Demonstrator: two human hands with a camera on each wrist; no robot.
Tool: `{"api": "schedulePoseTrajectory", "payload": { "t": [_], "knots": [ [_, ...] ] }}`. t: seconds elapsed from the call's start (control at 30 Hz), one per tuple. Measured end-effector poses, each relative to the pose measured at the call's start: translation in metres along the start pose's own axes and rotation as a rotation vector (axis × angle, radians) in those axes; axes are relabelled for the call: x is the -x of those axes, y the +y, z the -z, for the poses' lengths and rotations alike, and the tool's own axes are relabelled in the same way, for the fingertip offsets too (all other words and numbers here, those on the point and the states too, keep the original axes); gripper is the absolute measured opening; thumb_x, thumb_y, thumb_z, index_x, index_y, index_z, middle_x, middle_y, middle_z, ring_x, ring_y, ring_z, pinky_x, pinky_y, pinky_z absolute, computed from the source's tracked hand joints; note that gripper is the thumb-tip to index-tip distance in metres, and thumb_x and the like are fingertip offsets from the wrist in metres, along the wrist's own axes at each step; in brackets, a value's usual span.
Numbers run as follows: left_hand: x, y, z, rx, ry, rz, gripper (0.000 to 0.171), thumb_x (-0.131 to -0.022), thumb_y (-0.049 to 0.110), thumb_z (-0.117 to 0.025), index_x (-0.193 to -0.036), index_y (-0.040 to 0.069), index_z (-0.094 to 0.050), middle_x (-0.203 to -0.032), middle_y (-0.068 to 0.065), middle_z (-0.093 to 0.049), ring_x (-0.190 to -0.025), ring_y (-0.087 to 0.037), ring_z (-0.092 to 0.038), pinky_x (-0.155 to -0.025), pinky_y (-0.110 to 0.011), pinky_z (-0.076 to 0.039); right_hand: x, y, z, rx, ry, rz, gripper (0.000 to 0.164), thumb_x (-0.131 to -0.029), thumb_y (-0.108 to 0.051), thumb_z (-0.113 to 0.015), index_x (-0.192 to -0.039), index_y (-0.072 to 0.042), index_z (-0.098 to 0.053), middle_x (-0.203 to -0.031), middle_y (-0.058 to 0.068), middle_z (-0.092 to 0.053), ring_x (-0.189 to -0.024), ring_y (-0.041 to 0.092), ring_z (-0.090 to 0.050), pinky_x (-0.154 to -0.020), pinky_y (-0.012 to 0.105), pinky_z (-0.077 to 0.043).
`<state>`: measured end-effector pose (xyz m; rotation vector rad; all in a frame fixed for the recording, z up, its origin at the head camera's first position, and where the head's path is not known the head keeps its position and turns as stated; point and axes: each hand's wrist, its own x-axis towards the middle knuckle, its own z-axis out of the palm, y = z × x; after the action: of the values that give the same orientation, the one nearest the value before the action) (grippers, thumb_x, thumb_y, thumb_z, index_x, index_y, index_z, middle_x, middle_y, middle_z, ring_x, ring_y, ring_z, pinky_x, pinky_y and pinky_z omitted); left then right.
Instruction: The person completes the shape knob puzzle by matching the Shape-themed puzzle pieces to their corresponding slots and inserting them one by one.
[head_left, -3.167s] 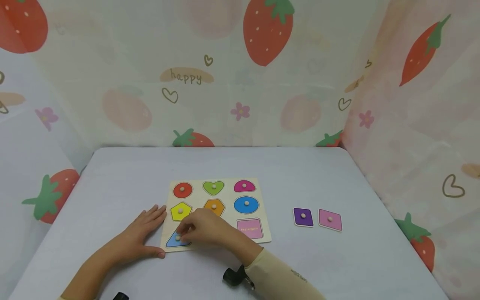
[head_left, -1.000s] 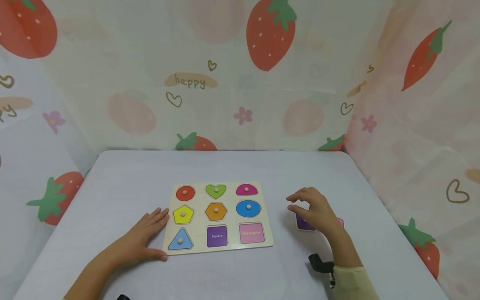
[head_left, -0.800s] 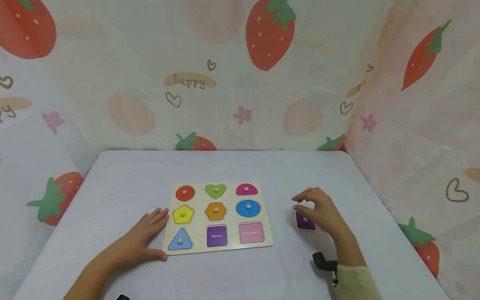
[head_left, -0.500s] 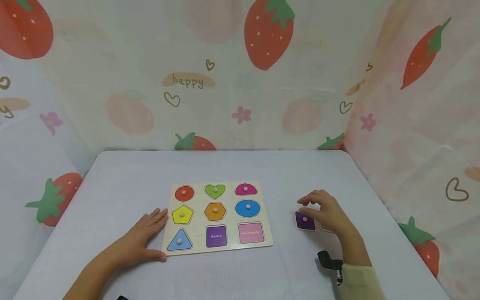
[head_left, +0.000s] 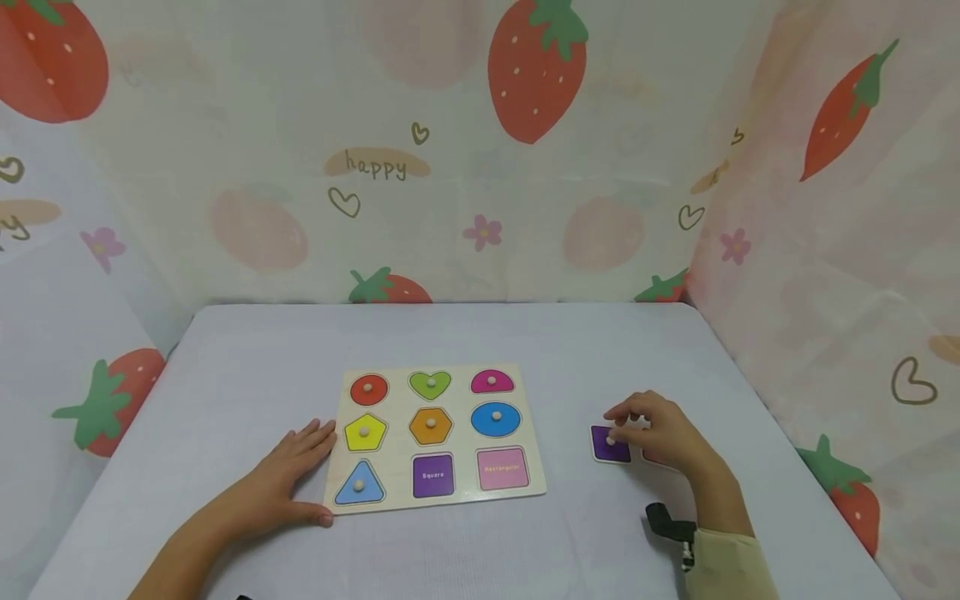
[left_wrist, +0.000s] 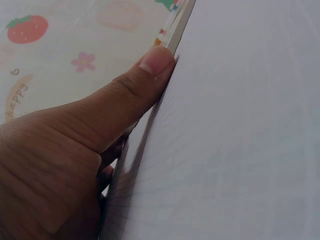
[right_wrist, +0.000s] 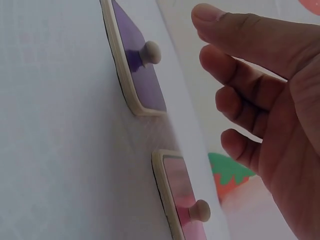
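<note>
My left hand (head_left: 288,479) lies with fingers spread on the table, fingertips and thumb along the left edge of a wooden knob puzzle board (head_left: 397,490). The left wrist view shows its thumb (left_wrist: 157,62) against the board's side. My right hand (head_left: 667,429) hovers with loosely bent fingers above two loose pieces, holding nothing. One is a purple square piece (head_left: 602,442); the other, a pink rectangle piece (right_wrist: 174,172), is mostly hidden by the hand in the head view. In the right wrist view, thumb and fingers are apart from the purple piece's wooden knob (right_wrist: 151,52).
Several knobbed shapes sit in the board, among them a blue triangle (head_left: 363,493) and an orange hexagon (head_left: 420,427). Its purple recess (head_left: 433,487) and pink recess (head_left: 502,477) show printed words. A strawberry-print curtain (head_left: 480,183) surrounds the white table (head_left: 465,558).
From the blue triangle on the board, my right hand has moved right to the loose pieces. Lately it has shifted slightly further right and lower. The left hand stays at the board's edge.
</note>
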<state>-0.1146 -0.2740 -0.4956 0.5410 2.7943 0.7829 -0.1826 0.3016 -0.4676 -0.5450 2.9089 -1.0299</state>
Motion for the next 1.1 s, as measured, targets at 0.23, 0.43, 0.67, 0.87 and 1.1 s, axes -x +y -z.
{"api": "schedulePoseTrajectory", "payload": {
  "t": [0.23, 0.43, 0.67, 0.87, 1.1],
  "knots": [
    [0.001, -0.001, -0.001, -0.003, 0.005, -0.006, 0.124, -0.064, 0.073, -0.081, -0.160, 0.008, -0.035, -0.170, -0.006, -0.026, -0.158, -0.037, -0.012, -0.130, -0.051, -0.005, 0.001, 0.006, 0.001, -0.012, -0.029, -0.013, 0.023, -0.086, -0.024, -0.084, -0.108, -0.019, -0.079, -0.095, -0.007, -0.068, -0.094, 0.016, -0.056, -0.081, 0.030, -0.050],
    [0.000, -0.002, -0.001, -0.002, 0.007, -0.007, 0.123, -0.065, 0.073, -0.080, -0.160, 0.009, -0.035, -0.170, -0.006, -0.026, -0.158, -0.037, -0.012, -0.130, -0.051, -0.005, 0.002, 0.009, 0.002, -0.039, -0.063, -0.022, 0.021, -0.086, -0.021, -0.084, -0.106, -0.018, -0.079, -0.094, -0.005, -0.068, -0.088, 0.015, -0.056, -0.074, 0.027, -0.051],
    [0.000, -0.002, -0.001, -0.011, 0.007, -0.005, 0.123, -0.065, 0.074, -0.080, -0.160, 0.010, -0.035, -0.170, -0.005, -0.026, -0.159, -0.036, -0.012, -0.129, -0.053, -0.006, 0.002, 0.010, 0.002, -0.073, -0.108, -0.063, 0.019, -0.086, -0.021, -0.084, -0.105, -0.019, -0.080, -0.093, -0.002, -0.066, -0.083, 0.017, -0.054, -0.064, 0.026, -0.051],
    [0.001, 0.000, 0.000, -0.005, 0.009, -0.010, 0.123, -0.065, 0.073, -0.081, -0.160, 0.009, -0.035, -0.170, -0.006, -0.026, -0.158, -0.036, -0.012, -0.130, -0.048, -0.003, 0.001, 0.013, -0.001, -0.071, -0.125, -0.053, 0.018, -0.086, -0.020, -0.084, -0.104, -0.018, -0.080, -0.092, -0.002, -0.066, -0.081, 0.017, -0.053, -0.063, 0.025, -0.050],
    [0.001, 0.001, 0.001, 0.005, 0.001, -0.003, 0.122, -0.065, 0.070, -0.083, -0.159, 0.007, -0.036, -0.170, -0.008, -0.027, -0.158, -0.037, -0.012, -0.130, -0.048, -0.001, 0.000, 0.015, -0.004, -0.073, -0.141, -0.069, 0.016, -0.087, -0.019, -0.083, -0.103, -0.018, -0.080, -0.091, -0.001, -0.066, -0.078, 0.016, -0.054, -0.059, 0.026, -0.051]
  ]
}}
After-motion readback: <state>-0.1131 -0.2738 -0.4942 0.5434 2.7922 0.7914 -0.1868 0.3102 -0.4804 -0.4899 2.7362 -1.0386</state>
